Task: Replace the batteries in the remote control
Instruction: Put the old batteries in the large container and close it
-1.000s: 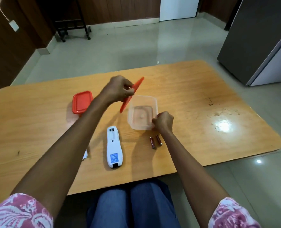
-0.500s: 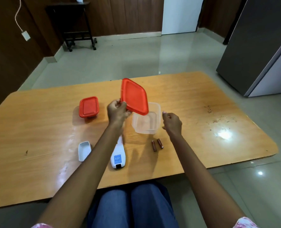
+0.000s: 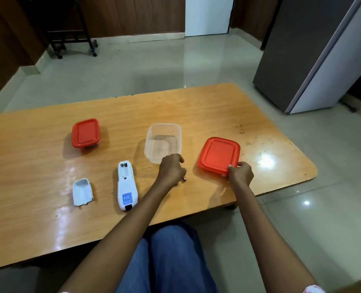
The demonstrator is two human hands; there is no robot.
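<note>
One white plastic remote control point(image 3: 127, 187) lies back-up near the wooden table's point(image 3: 27, 166) front edge, compartment open. Beside it the left hand point(image 3: 171, 170) curls over a battery point(image 3: 184, 178), grip unclear; the right hand point(image 3: 241, 173) pinches a square red lid point(image 3: 218, 155).

batteries point(image 3: 184, 178) mostly hidden under left hand point(image 3: 171, 170), grip unclear

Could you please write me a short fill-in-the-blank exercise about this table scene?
1. The right hand holds a loose red lid to the ____ of the clear container.
2. The detached battery cover lies to the ____ of the remote control.
3. The small container at the back left wears a ____ lid.
Missing words: right; left; red.
</note>
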